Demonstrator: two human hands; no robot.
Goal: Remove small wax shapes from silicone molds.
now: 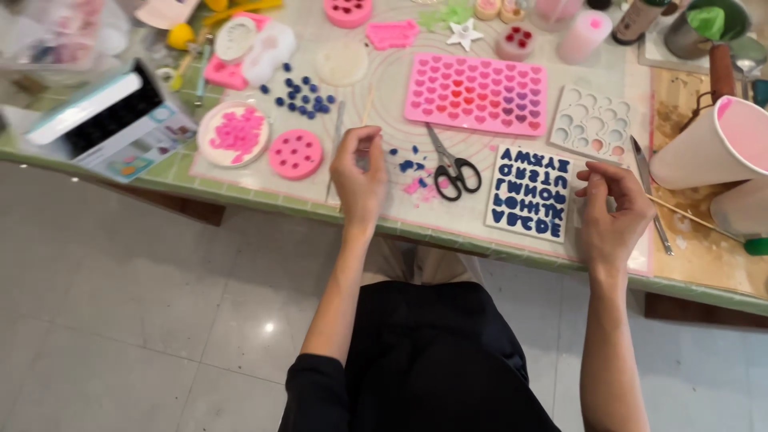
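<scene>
Hovering over blue wax bits [410, 164], left hand [358, 178] pinches something small, right hand [612, 206] curled, grasp unclear, beside white letter mould [529, 192]; demoulding seemingly underway, needing gentle flexing next.

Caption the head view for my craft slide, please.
Two hands, left and right, hover beside scissors and a letter mould.
</scene>
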